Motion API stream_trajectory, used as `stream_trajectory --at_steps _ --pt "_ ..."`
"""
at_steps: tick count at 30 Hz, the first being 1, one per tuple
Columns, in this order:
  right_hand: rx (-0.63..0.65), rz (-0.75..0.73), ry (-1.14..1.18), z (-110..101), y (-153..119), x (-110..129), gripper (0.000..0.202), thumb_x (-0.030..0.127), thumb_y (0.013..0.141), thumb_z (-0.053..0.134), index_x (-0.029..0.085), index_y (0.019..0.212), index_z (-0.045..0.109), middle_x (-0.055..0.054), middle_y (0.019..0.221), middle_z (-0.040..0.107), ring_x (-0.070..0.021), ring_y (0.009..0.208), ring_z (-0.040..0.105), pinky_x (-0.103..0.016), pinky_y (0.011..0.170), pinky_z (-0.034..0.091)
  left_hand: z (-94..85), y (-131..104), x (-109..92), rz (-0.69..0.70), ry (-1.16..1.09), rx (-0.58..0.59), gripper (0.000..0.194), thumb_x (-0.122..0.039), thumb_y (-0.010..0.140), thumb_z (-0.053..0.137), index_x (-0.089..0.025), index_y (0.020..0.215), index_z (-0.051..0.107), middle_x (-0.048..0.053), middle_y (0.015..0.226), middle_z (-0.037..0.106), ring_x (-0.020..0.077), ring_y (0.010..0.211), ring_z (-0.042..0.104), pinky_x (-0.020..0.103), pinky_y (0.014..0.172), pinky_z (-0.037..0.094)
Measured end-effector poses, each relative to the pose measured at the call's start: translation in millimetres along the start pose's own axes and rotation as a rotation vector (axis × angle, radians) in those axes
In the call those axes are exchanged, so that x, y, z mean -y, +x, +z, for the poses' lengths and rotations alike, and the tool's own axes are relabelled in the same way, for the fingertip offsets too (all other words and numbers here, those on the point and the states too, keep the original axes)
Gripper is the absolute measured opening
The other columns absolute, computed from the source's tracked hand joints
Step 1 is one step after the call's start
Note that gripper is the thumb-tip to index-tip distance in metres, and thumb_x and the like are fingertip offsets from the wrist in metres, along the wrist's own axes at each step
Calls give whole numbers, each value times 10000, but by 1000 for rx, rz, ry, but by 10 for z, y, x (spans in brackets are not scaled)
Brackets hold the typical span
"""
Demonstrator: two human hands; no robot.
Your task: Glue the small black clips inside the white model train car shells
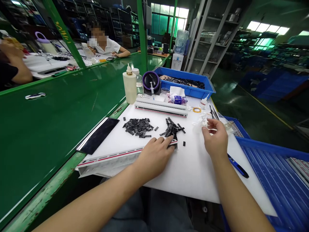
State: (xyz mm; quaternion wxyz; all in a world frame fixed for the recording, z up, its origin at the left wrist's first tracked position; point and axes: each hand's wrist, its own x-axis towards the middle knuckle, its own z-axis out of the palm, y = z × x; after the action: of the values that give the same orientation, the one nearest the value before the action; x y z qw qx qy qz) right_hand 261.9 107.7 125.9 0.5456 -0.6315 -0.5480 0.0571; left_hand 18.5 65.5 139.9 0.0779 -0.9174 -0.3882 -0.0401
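Observation:
My left hand is closed over the right end of a long white casing with a red stripe and small slots, tilted near the table's front left. Just beyond its fingertips lies a loose pile of small black rectangular pieces, with a larger pile to the left. My right hand is raised at the right, fingers curled and thumb apart from them. Nothing can be made out between them. Crumpled white tissue lies beside its fingertips. One black piece rests alone between the hands.
Farther back lie more white casings, a cream squeeze bottle, a syringe, a tissue pack and a blue bin. A dark glossy panel borders the green conveyor. At right are a blue pen-like tool and blue tray. Coworkers sit opposite.

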Motion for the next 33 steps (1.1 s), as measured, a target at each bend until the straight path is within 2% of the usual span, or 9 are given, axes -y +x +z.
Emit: stream_trajectory --at_steps 3,6,12,15,19,22,25,29,33 --pt "134 86 -86 77 29 -96 575 319 746 654 198 1291 519 -121 1219 610 -258 1076 591 -406 867 514 3 37 -10 -29 -42 15 342 -156 889 473 -232 1169 655 84 1450 510 280 1117 588 437 853 502" --pt "256 154 -178 139 36 -141 634 356 764 632 191 1352 464 -140 1266 611 -285 1137 573 -456 946 472 7 41 1 -44 -79 24 346 -158 908 452 -247 1177 649 64 1451 506 271 1145 574 440 886 491" --pt "310 140 -183 196 99 -180 397 373 790 590 182 1135 641 -109 1074 687 -267 972 608 -451 919 451 -40 -9 52 -42 -100 65 373 -129 904 437 -256 1189 641 61 1469 483 275 1158 568 458 903 484" --pt "285 159 78 181 98 -124 442 433 816 600 201 1193 619 -76 1058 693 -224 895 627 -393 833 482 -66 -37 110 -67 -114 89 384 -122 907 429 -267 1191 642 60 1466 486 276 1152 578 458 896 491" --pt "328 235 715 87 25 106 499 439 806 662 245 1255 563 -40 937 675 -197 860 618 -322 700 476 -64 -44 178 -93 -159 103 362 -161 928 435 -286 1191 648 41 1459 499 272 1167 579 459 929 490" --pt "407 323 1028 -31 -17 275 360 389 782 673 290 1119 597 18 719 576 -144 644 518 -266 564 411 -47 -34 196 -92 -166 97 357 -190 934 438 -285 1210 643 45 1479 483 276 1187 569 470 954 483" --pt "468 433 1253 -137 -20 332 193 318 726 688 265 885 592 46 604 423 -104 528 362 -213 472 314 -37 -20 202 -91 -164 102 365 -200 939 426 -286 1224 638 47 1485 478 275 1188 569 473 952 484" --pt "473 573 1365 -173 -27 332 234 275 684 724 242 876 595 58 624 315 -86 519 293 -184 432 258 -34 3 215 -84 -184 122 347 -214 954 419 -311 1192 652 26 1494 468 264 1193 565 460 946 481" --pt "488 573 1213 -72 -129 391 239 439 777 688 213 809 614 70 549 296 -73 457 253 -198 409 227 -32 17 224 -68 -194 130 341 -208 962 415 -317 1173 658 18 1500 458 263 1199 559 458 945 471"
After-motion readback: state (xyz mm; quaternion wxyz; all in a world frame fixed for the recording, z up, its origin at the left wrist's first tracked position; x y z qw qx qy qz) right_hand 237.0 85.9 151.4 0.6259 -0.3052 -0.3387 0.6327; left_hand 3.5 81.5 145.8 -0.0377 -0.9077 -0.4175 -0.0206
